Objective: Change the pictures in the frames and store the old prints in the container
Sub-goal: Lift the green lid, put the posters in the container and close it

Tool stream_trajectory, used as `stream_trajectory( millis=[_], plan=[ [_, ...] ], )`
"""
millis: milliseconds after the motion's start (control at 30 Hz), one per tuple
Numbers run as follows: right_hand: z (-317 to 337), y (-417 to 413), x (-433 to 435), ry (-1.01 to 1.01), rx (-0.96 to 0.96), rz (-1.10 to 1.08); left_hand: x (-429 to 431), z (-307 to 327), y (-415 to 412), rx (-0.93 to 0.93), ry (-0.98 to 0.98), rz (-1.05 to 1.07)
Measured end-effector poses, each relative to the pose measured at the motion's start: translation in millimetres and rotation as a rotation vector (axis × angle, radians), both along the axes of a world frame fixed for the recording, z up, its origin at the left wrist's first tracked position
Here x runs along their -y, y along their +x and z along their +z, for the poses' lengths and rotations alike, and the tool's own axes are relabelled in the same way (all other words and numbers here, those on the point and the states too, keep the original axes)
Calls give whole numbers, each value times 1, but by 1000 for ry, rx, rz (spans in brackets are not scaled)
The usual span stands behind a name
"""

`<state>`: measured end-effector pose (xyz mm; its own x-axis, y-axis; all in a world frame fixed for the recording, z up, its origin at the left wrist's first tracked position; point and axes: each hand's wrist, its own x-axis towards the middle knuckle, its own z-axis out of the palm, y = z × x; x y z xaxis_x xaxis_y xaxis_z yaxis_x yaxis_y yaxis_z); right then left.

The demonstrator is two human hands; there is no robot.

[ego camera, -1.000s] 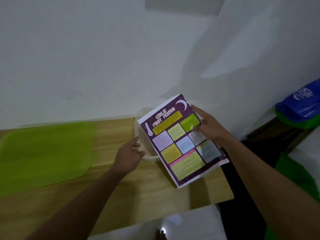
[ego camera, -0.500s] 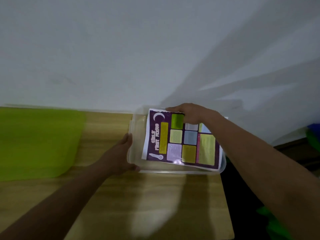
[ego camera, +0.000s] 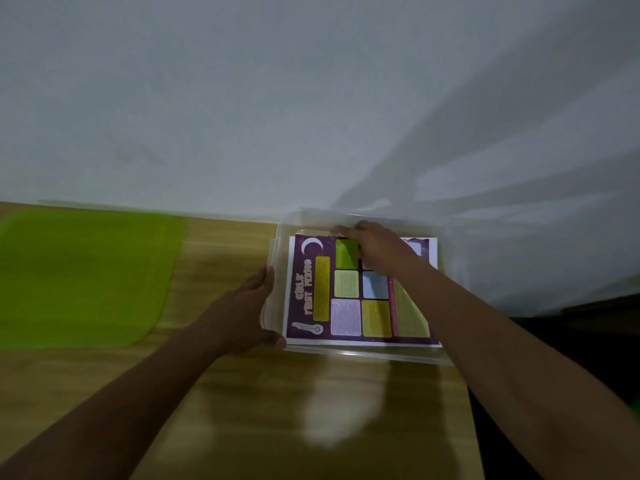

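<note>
One print [ego camera: 347, 308]; one container [ego camera: 367, 354]; one green lid [ego camera: 86, 278]; one table [ego camera: 263, 417].
</note>
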<state>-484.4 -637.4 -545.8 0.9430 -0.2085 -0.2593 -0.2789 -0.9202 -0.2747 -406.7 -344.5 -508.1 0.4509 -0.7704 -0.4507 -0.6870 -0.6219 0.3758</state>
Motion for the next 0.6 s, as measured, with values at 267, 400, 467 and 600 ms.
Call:
stream_trajectory(
  millis=[267, 400, 467, 600],
  plan=[
    [-5, -26, -8, 87, -127, -66, -1, 0, 2, 6, 7, -13],
    [-9, -30, -11, 97, -133, -96, -1, 0, 3, 8, 10, -21],
    [-5, -30, -14, 96, -140, -101, -1, 0, 3, 9, 4, -21],
    [13, -32, -22, 90, -114, -116, -3, 5, 3, 2, -33, -30]
  ],
)
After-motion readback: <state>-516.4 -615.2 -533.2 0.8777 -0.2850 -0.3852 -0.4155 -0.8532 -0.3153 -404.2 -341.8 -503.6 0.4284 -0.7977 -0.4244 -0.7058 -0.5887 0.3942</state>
